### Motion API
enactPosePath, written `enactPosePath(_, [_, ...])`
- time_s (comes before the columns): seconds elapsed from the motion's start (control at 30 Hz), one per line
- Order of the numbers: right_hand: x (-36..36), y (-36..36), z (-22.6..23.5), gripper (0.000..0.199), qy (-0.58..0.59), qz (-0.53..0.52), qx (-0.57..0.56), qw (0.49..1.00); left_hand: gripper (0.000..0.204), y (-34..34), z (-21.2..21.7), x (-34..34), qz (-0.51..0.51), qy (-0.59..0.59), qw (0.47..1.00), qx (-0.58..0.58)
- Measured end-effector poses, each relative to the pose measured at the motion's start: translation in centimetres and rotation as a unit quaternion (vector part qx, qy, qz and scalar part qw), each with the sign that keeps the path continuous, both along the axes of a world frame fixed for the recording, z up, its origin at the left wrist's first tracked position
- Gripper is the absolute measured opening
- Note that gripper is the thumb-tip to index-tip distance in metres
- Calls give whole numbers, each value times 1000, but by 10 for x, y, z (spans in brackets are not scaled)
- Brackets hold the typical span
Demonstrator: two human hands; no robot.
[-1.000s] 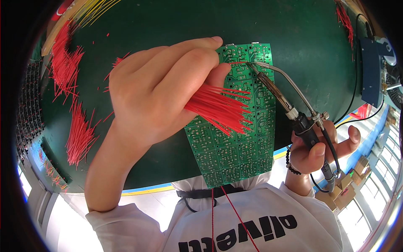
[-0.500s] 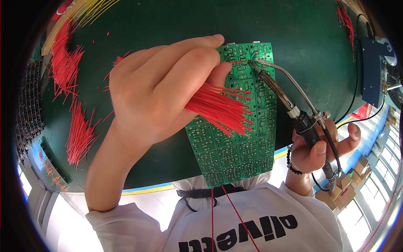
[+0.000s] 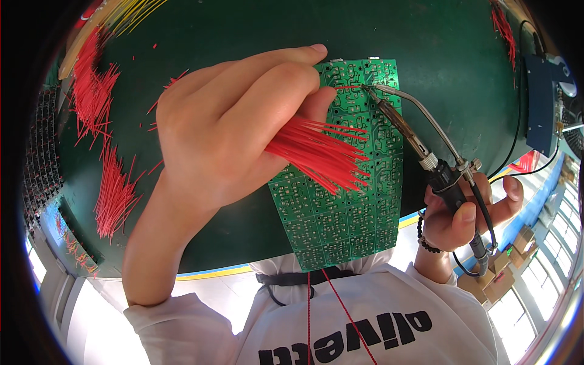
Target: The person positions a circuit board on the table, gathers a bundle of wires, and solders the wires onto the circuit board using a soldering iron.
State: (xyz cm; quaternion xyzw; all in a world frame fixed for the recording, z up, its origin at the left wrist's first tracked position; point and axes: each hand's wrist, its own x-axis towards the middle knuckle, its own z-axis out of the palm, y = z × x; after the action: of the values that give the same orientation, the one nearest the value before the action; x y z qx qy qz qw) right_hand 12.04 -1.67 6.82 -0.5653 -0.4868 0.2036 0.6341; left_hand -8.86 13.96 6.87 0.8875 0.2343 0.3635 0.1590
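Observation:
My left hand is closed round a bundle of red wires, its thumb and forefinger pinching one single red wire that reaches over the circuit board. In my right hand is a soldering iron with a curved metal feed tube clamped alongside. The iron's tip and the tube's end meet the wire's end near the top of the green circuit board panel. That panel is divided into several small boards, solder side up, and hangs over the table's near edge. My left hand covers part of its left side.
Loose piles of red wires lie on the dark green table at left, with yellow wires at the far left. A blue box with black cables stands at right. Dark rows of small parts sit at the left edge.
The board's far end has shifted very slightly away from me. Both hands keep their grips, and the iron's tip stays at the wire's end.

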Motion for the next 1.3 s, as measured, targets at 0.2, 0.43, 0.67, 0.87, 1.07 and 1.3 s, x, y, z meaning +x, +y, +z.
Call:
enactPosePath(0.2, [1, -2, -3, 62, -3, 6, -11, 1000, 18, 0, 0, -1, -3, 3, 1000, -6])
enactPosePath(0.43, [-5, 1, 2, 63, 14, 20, -24, 999, 17, -1, -3, -2, 3, -5, 1000, 2])
enactPosePath(0.67, [-1, 0, 5, 64, 51, 24, -2, 998, 17, 0, -1, 0, 3, 1, 1000, 3])
enactPosePath(0.87, [-1, 3, 3, 64, 50, 39, -9, 998, 17, 0, -1, -2, -2, 4, 1000, 1])
enactPosePath(1.07, [-3, 1, 7, 63, 55, 25, -15, 998, 18, 0, 0, -2, -3, 7, 1000, 27])
enactPosePath(1.3, [-2, 4, 6, 64, 79, -1, 6, 997, 20, -1, 8, 1, 26, -59, 995, 77])
